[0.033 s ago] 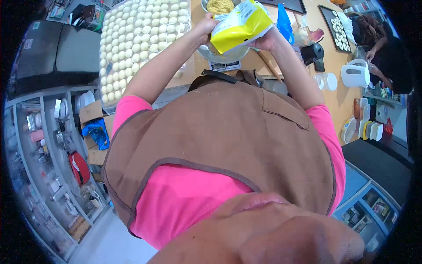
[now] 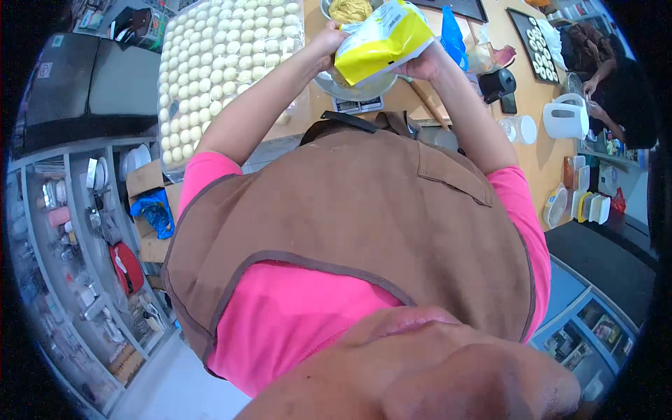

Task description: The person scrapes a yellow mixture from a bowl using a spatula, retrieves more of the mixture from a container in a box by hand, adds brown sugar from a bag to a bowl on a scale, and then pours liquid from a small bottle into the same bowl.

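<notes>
A crowded workroom, with grey shelves (image 2: 129,280) full of small goods on the left and a pale wooden table (image 2: 528,87) running across the far side and down the right. The wearer's brown apron (image 2: 350,196), over a pink shirt, fills the near middle. Far left on the table lie many close rows of pale balls (image 2: 224,73). At the far right edge a co-worker (image 2: 588,52) in dark clothing has both hands together near the table's edge. A dark tray (image 2: 525,42) of small pale pieces sits far right. In the far middle is the bag (image 2: 381,45) — yellow, with a white panel — held tilted over a wide bowl (image 2: 364,91), which it partly hides. The left hand (image 2: 327,43) is curled closed on the bag's left end; the right hand (image 2: 423,65) grips its right end, though most of its fingers are hidden behind it. What lies inside the wide bowl cannot be made out. Just beyond, left of the bag, a yellowish mass (image 2: 350,10) sits in another bowl. To the right stand a white jug (image 2: 565,117), a blue plastic bag (image 2: 453,38) and a pale-lidded tub (image 2: 525,130). A small scale (image 2: 358,105) shows at the wide bowl's near edge — partly covered by it — and a phone (image 2: 509,100) lies farther right.
</notes>
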`<action>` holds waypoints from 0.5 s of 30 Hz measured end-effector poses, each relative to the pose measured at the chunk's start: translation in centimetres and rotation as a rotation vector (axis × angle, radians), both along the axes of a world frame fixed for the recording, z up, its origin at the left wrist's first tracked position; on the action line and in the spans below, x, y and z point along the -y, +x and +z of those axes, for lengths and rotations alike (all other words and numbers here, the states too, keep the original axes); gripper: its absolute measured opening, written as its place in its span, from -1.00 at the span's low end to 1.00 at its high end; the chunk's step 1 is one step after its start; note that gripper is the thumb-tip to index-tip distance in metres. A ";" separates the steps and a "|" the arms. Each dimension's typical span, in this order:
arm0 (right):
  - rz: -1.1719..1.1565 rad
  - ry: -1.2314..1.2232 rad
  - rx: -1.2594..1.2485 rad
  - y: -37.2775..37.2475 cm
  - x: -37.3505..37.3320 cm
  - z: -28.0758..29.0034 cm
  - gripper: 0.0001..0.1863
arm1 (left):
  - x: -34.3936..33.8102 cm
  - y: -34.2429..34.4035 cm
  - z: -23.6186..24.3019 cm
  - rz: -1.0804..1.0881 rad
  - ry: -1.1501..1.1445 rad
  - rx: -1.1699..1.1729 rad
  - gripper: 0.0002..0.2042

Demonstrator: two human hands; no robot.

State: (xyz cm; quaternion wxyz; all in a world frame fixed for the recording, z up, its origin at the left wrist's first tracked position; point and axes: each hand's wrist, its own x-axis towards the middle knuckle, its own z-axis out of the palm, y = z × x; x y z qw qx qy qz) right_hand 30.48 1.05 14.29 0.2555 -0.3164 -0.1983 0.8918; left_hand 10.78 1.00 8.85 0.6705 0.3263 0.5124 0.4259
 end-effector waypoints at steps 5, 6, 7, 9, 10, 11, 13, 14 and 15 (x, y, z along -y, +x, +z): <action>-0.068 0.021 0.120 -0.7 0.1 0.5 -0.43 | 0.4 0.1 -0.1 0.004 0.084 -0.040 -0.58; -0.058 0.039 0.138 -0.6 0.0 0.5 -0.44 | 0.7 0.1 0.3 0.004 0.086 -0.049 -0.57; -0.060 0.039 0.137 -0.6 0.0 0.6 -0.44 | 1.0 0.3 0.6 0.002 0.085 -0.049 -0.57; -0.077 0.093 0.207 -0.6 0.3 1.2 -0.45 | 1.4 0.6 1.1 0.097 0.089 -0.023 -0.62; -0.073 0.094 0.207 -0.7 0.8 1.5 -0.45 | 1.2 0.5 0.6 0.102 0.090 -0.023 -0.62; -0.144 0.076 0.241 -0.8 1.5 1.8 -0.46 | 1.1 0.4 -0.5 0.095 0.105 -0.023 -0.65; -0.215 0.064 0.273 -0.6 1.6 1.2 -0.47 | 1.2 0.5 -1.4 0.089 0.126 -0.025 -0.66; -0.226 0.104 0.115 0.4 1.6 -0.7 -0.47 | 1.7 1.0 -1.8 0.103 0.031 0.108 -0.67; -0.233 0.141 -0.044 1.1 1.6 -2.4 -0.46 | 2.4 1.5 -1.7 0.119 -0.066 0.240 -0.68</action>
